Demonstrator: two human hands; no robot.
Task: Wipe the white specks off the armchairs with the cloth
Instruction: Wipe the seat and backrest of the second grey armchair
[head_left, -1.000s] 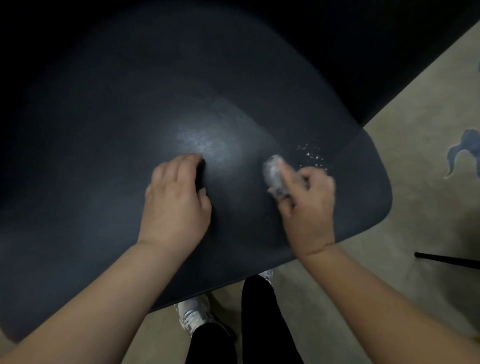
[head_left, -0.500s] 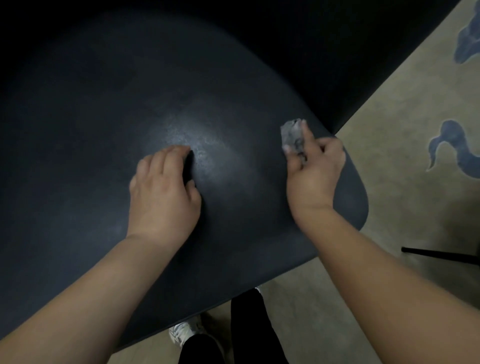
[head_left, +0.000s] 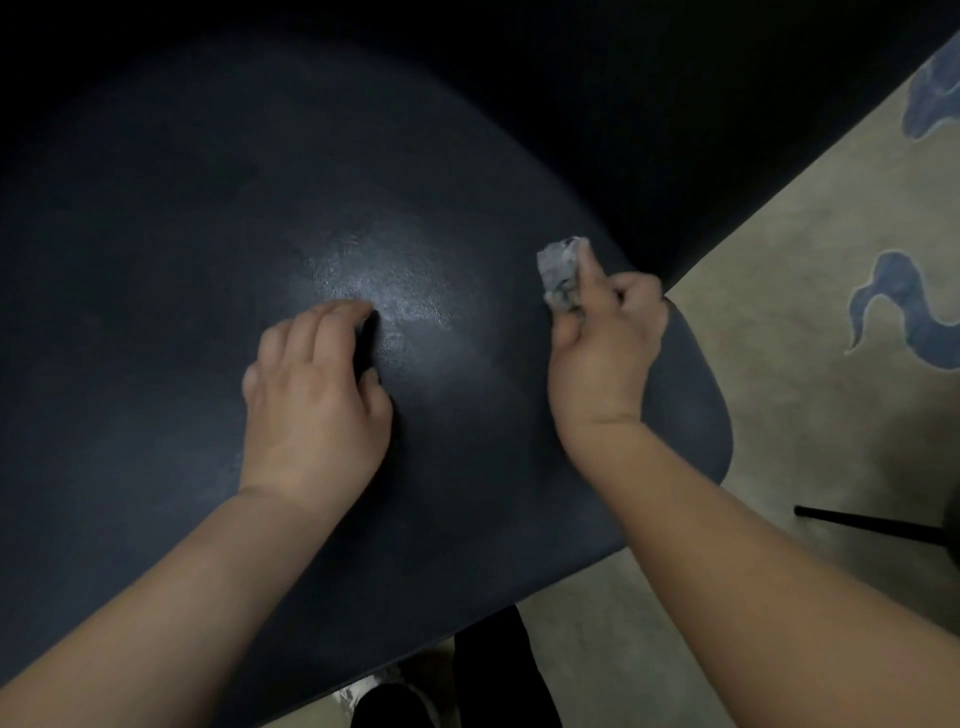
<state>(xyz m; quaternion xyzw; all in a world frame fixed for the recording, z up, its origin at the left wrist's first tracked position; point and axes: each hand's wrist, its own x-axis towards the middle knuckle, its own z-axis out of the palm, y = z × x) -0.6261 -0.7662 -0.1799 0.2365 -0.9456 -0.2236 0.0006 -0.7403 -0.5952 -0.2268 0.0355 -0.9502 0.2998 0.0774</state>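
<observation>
Near right edge of seat: wipe short overlapping strokes, firm pressure through the forefinger, fold to a clean face once soiled; judged best while the seat is braced. Right hand (head_left: 605, 343) clenched round small grey cloth (head_left: 561, 275), forefinger stretched along it, pressing wad to dark armchair (head_left: 467, 467) just inside the seat's right rim. Left hand (head_left: 311, 395) empty, fingers loosely bent, tips and thumb resting on seat centre beside a pale sheen; gripping nothing. No white specks (head_left: 576, 306) made out on the leather; a few pale flecks on the cloth only, picture dim. Beyond the seat: beige rug (head_left: 779, 364) with blue swirls, thin black rod (head_left: 872, 522) lying at right, dark trouser leg (head_left: 498, 675) below front edge.
</observation>
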